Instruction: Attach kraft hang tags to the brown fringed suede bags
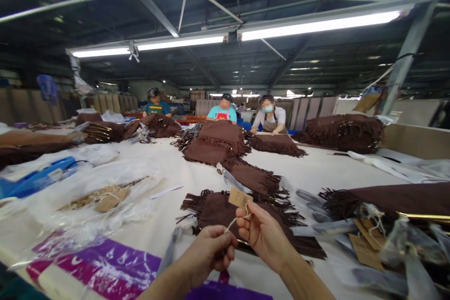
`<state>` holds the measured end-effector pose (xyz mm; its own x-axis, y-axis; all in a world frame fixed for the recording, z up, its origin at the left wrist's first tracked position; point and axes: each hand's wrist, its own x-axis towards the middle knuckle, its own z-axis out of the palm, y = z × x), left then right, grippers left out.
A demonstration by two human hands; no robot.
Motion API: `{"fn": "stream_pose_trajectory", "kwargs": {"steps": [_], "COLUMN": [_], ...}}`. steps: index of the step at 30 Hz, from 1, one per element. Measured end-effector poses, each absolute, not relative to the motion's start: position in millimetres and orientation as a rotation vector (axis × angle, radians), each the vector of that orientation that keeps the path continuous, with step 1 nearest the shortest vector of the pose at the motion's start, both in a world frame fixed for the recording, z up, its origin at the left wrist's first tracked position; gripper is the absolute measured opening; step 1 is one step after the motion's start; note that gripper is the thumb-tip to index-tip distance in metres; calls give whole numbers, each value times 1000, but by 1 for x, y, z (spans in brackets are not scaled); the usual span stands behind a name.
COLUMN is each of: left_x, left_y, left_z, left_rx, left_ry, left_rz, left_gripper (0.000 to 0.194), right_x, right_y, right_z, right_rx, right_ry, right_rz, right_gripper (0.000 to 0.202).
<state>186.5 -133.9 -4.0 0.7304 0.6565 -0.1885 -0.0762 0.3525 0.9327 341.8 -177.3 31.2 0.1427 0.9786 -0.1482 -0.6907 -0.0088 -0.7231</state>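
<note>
A wide white table [168, 168] runs from the near edge far back toward three seated people [223, 108], covered with heaps of brown fringed bags [215, 143]. On the far right sits another tall pile of the same brown pieces [342, 132]. Near left lie clear plastic sheets [87, 183] over a purple printed bag [101, 260], and a blue tool [38, 178] rests at the left edge. Loose kraft tags [365, 243] lie under plastic on the near right.

Directly in front of the person lies one brown fringed bag [218, 208], flat, its long axis running left to right, fringe spilling toward the far and right sides. Above it the right hand [262, 232] pinches a pale string [242, 215] between thumb and fingers, with a small kraft hang tag [240, 198] standing up from it, tilted toward the far right. The left hand [211, 249] is closed on the string's near end, just beside the right hand, the string slanting up from left to right.
</note>
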Motion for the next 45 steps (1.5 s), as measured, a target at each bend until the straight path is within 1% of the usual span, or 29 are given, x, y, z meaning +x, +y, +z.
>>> {"fn": "stream_pose_trajectory", "kwargs": {"steps": [1, 2, 5, 9, 11, 13, 14, 15, 17, 19, 20, 21, 22, 24, 25, 27, 29, 31, 33, 37, 39, 42, 45], "left_x": [184, 180, 166, 153, 149, 146, 145, 145, 147, 148, 148, 148, 147, 143, 140, 134, 129, 124, 121, 117, 116, 113, 111], "left_y": [-132, -130, -124, -116, -111, -106, -103, -101, -95, -89, -85, -81, -76, -64, -59, -49, -42, -37, -35, -34, -33, -34, -36], "left_z": [-6, -7, -12, -17, -13, -3, 4, 11, 24, 33, 35, 35, 34, 28, 23, 14, 4, -4, -11, -23, -25, -25, -22], "left_rx": [1139, 1168, 1272, 1492, 1659, 1839, 1921, 1990, 2076, 2087, 2074, 2052, 2021, 1955, 1926, 1895, 1916, 2027, 2209, 2450, 2460, 2457, 2480], "left_ry": [635, 653, 684, 760, 810, 861, 881, 887, 862, 825, 810, 798, 788, 769, 763, 764, 807, 856, 856, 831, 912, 1057, 1119], "left_rz": [509, 492, 417, 449, 485, 499, 506, 516, 550, 586, 604, 617, 623, 622, 612, 590, 615, 677, 715, 578, 525, 496, 460], "left_gripper": [42, 42, 38, 21, 12, 10, 11, 12, 15, 16, 16, 16, 16, 16, 16, 17, 21, 22, 16, 10, 6, 6, 7], "right_x": [348, 354, 370, 377, 376, 369, 363, 355, 334, 314, 307, 301, 298, 297, 298, 301, 302, 303, 305, 310, 312, 312, 310], "right_y": [-180, -182, -192, -197, -194, -190, -189, -187, -183, -175, -170, -164, -156, -140, -132, -117, -104, -95, -90, -85, -84, -82, -81], "right_z": [28, 24, 9, -8, -9, -4, 0, 6, 17, 24, 25, 25, 23, 16, 13, 5, -3, -13, -22, -33, -34, -34, -37], "right_rx": [-761, -758, -895, -1242, -1421, -1513, -1499, -1453, -1306, -1178, -1152, -1158, -1190, -1281, -1313, -1338, -1342, -1355, -1349, -1316, -1333, -1339, -1337], "right_ry": [-486, -511, -629, -798, -899, -995, -1036, -1075, -1146, -1193, -1211, -1244, -1300, -1453, -1538, -1665, -1701, -1652, -1527, -1320, -1279, -1245, -1287], "right_rz": [1363, 1335, 1318, 1337, 1114, 754, 643, 631, 848, 1112, 1179, 1193, 1159, 982, 873, 711, 675, 756, 897, 1106, 1163, 1203, 1176], "right_gripper": [15, 17, 33, 39, 47, 55, 56, 56, 56, 62, 64, 62, 55, 35, 29, 27, 25, 23, 24, 29, 32, 34, 32]}}
